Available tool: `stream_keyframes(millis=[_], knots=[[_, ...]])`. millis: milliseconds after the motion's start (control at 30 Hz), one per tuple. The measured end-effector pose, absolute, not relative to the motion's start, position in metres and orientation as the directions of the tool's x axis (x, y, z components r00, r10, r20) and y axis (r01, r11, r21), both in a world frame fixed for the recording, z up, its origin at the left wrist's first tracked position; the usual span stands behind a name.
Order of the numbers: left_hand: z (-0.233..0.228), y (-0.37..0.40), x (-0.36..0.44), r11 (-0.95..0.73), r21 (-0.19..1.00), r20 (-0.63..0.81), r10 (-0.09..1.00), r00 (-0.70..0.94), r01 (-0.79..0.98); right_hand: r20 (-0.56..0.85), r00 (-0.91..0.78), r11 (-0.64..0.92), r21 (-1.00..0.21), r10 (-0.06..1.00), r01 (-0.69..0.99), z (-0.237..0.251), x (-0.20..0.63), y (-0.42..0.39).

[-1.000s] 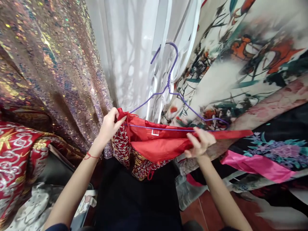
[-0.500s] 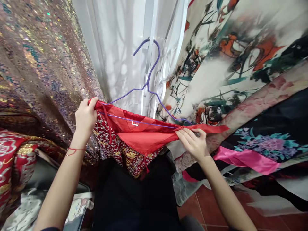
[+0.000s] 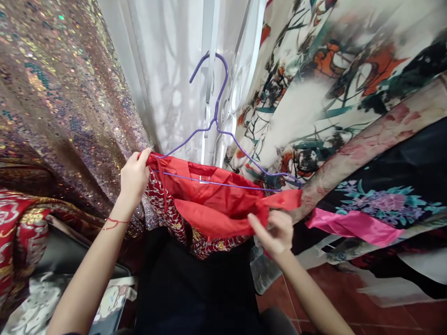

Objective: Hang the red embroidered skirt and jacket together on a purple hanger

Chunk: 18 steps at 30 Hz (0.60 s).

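A red patterned garment (image 3: 167,204) with a plain red lining (image 3: 213,214) hangs spread on a purple wire hanger (image 3: 216,111). The hanger's left end is inside the garment, while its right end sticks out bare beyond the fabric. My left hand (image 3: 135,174) is closed on the garment's upper left corner, around the hanger's end. On the right, my right hand (image 3: 277,232) grips the garment's edge below the hanger, thumb across the red lining and fingers curled; motion blurs it slightly. A red strip of fabric (image 3: 284,199) lies over the hanger's lower bar.
Sequinned cloth (image 3: 70,93) hangs on the left, white curtains (image 3: 171,70) behind. Printed fabric (image 3: 307,107) and black floral cloth (image 3: 387,200) with a pink band (image 3: 356,225) hang on the right. Red patterned clothing (image 3: 28,232) lies at left, over a red tiled floor (image 3: 310,302).
My right hand has moved down and slightly left, pulling the garment's edge away from the hanger's right end, which now shows. The garment's opening gapes wider. My left hand shifted slightly right.
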State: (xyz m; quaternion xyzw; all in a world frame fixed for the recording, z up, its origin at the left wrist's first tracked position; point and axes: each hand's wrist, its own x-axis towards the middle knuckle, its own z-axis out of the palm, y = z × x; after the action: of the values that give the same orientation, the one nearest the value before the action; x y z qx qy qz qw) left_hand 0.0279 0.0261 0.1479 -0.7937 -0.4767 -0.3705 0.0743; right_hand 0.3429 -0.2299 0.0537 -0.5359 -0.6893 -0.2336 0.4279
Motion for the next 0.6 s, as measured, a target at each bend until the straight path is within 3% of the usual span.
stream_keyframes(millis=[67,100,133,167,233,300,467,600], knots=[[0.146,0.018,0.031,-0.526,0.217,0.638,0.714,0.289,0.822,0.882,-0.235,0.488,0.006,0.409,0.873,0.054,0.306,-0.229],[0.145,0.014,0.031,-0.522,0.207,0.630,0.718,0.295,0.828,0.839,-0.382,0.606,0.080,0.387,0.791,0.058,0.289,-0.228],[0.145,0.011,0.031,-0.516,0.203,0.624,0.723,0.296,0.832,0.784,-0.475,0.688,0.086,0.399,0.720,0.064,0.276,-0.225],[0.146,0.008,0.031,-0.510,0.204,0.621,0.727,0.293,0.835,0.719,-0.505,0.704,0.030,0.478,0.710,0.071,0.267,-0.223],[0.147,0.004,0.029,-0.503,0.214,0.616,0.735,0.284,0.837,0.599,-0.655,0.778,0.082,0.461,0.622,0.087,0.260,-0.219],[0.149,0.002,0.026,-0.503,0.221,0.615,0.737,0.281,0.835,0.594,-0.664,0.757,0.136,0.454,0.639,0.100,0.268,-0.217],[0.150,0.000,0.023,-0.510,0.218,0.601,0.742,0.297,0.832,0.609,-0.571,0.614,0.168,0.550,0.771,0.117,0.302,-0.224],[0.151,0.001,0.025,-0.514,0.227,0.599,0.744,0.298,0.827,0.579,-0.530,0.629,0.038,0.619,0.777,0.120,0.315,-0.230]])
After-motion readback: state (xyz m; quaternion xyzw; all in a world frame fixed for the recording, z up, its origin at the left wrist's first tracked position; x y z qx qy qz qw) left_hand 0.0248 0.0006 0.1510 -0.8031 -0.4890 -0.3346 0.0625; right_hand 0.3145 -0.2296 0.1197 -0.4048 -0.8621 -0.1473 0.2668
